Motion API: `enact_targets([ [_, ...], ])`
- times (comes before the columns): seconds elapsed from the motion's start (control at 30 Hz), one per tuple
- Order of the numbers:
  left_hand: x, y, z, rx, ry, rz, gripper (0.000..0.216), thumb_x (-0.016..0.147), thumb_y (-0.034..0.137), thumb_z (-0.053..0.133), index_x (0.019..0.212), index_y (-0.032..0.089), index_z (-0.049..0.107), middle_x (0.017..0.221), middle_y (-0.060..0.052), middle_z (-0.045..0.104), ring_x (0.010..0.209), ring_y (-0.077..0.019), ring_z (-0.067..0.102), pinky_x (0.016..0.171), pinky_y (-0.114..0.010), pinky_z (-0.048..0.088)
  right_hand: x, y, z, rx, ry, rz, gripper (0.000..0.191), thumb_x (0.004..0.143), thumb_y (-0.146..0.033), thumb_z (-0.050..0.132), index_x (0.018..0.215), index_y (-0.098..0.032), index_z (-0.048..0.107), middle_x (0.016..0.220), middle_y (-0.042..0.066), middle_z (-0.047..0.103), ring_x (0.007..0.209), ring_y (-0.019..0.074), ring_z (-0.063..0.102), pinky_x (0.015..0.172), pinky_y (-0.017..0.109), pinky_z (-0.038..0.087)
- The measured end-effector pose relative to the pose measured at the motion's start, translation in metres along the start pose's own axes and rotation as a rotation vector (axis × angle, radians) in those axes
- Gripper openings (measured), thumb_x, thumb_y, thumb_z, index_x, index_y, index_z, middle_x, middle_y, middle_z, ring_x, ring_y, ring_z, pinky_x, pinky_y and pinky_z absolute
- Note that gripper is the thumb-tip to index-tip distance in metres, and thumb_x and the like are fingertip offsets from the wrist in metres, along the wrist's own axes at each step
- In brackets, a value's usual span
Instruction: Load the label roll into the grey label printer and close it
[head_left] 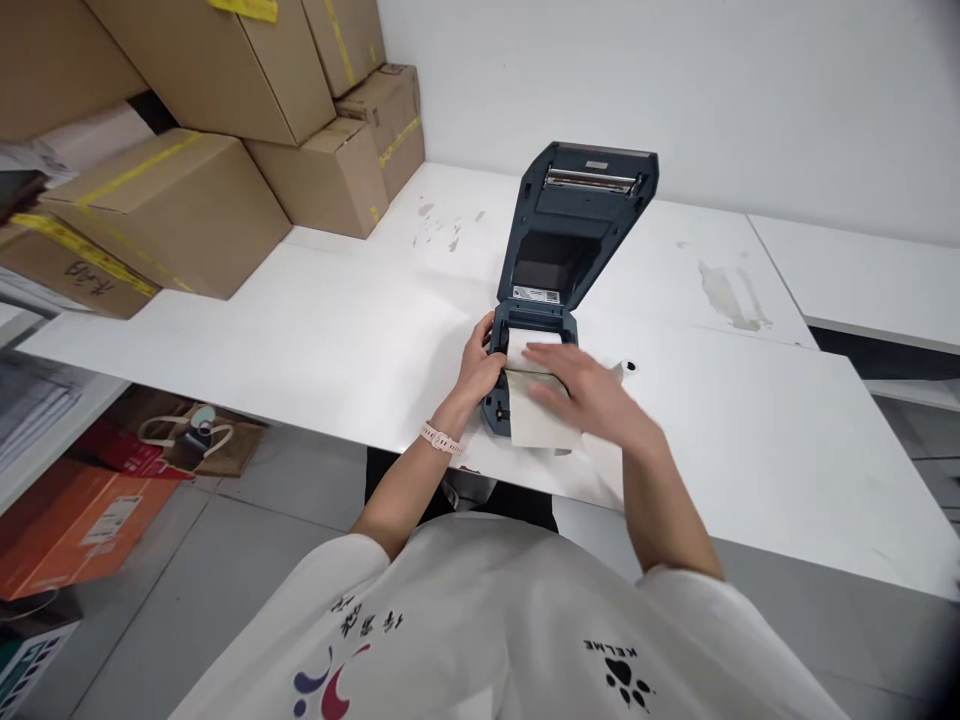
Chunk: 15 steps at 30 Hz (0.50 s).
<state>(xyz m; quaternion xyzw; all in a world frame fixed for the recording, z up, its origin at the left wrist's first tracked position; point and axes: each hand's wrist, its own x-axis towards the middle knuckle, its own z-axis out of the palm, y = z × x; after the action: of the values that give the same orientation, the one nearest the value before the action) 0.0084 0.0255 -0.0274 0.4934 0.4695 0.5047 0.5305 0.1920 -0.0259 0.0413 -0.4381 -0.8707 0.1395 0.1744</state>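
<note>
A dark blue label printer (pixel 534 308) sits near the front edge of the white table (pixel 315 330), its lid (pixel 581 220) swung up and open. A strip of white label paper (pixel 534 415) runs out of it toward me. My left hand (pixel 480 365) grips the printer's left side, fingers curled against the housing. Over the paper, my right hand (pixel 589 390) lies flat with its fingers stretched out, pressing on the strip.
Several cardboard boxes (pixel 187 200) with yellow tape are stacked at the back left of the table. Under the table on the left lie an orange box (pixel 67 525) and a paper bag (pixel 187 440). A second white table (pixel 862 275) adjoins at the right.
</note>
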Motion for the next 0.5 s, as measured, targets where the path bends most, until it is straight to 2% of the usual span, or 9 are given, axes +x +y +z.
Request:
enact_targets([
  [0.1, -0.002, 0.003, 0.001, -0.009, 0.002, 0.011, 0.085, 0.066, 0.005, 0.054, 0.149, 0.023, 0.046, 0.158, -0.008, 0.051, 0.146, -0.027, 0.048, 0.123, -0.043, 0.04, -0.032, -0.023, 0.025, -0.01, 0.037, 0.0, 0.05, 0.104, -0.043, 0.048, 0.152, -0.028, 0.051, 0.157, 0.01, 0.054, 0.147, 0.034, 0.049, 0.116, 0.058, 0.045],
  [0.23, -0.004, 0.008, 0.001, -0.004, 0.004, 0.0, 0.084, 0.067, 0.003, 0.052, 0.148, 0.024, 0.046, 0.158, -0.008, 0.05, 0.147, -0.0255, 0.047, 0.123, -0.042, 0.04, -0.042, -0.037, 0.051, -0.128, 0.083, 0.044, 0.054, 0.104, -0.043, 0.049, 0.157, -0.035, 0.043, 0.159, 0.007, 0.052, 0.149, 0.0364, 0.046, 0.113, 0.061, 0.046],
  [0.37, -0.007, 0.012, 0.001, -0.005, 0.0, -0.016, 0.085, 0.067, 0.004, 0.052, 0.15, 0.021, 0.044, 0.16, -0.009, 0.048, 0.15, -0.028, 0.043, 0.124, -0.043, 0.039, -0.038, -0.04, 0.054, -0.17, 0.07, 0.047, 0.056, 0.104, -0.047, 0.046, 0.157, -0.03, 0.045, 0.16, 0.008, 0.05, 0.149, 0.0373, 0.045, 0.111, 0.059, 0.048],
  [0.5, -0.006, 0.011, 0.002, -0.003, -0.006, 0.005, 0.085, 0.066, 0.004, 0.051, 0.149, 0.023, 0.046, 0.158, -0.007, 0.052, 0.149, -0.027, 0.046, 0.124, -0.042, 0.038, -0.036, -0.04, 0.052, -0.166, 0.08, 0.052, 0.053, 0.104, -0.05, 0.044, 0.154, -0.032, 0.049, 0.159, 0.007, 0.051, 0.149, 0.0361, 0.046, 0.109, 0.058, 0.049],
])
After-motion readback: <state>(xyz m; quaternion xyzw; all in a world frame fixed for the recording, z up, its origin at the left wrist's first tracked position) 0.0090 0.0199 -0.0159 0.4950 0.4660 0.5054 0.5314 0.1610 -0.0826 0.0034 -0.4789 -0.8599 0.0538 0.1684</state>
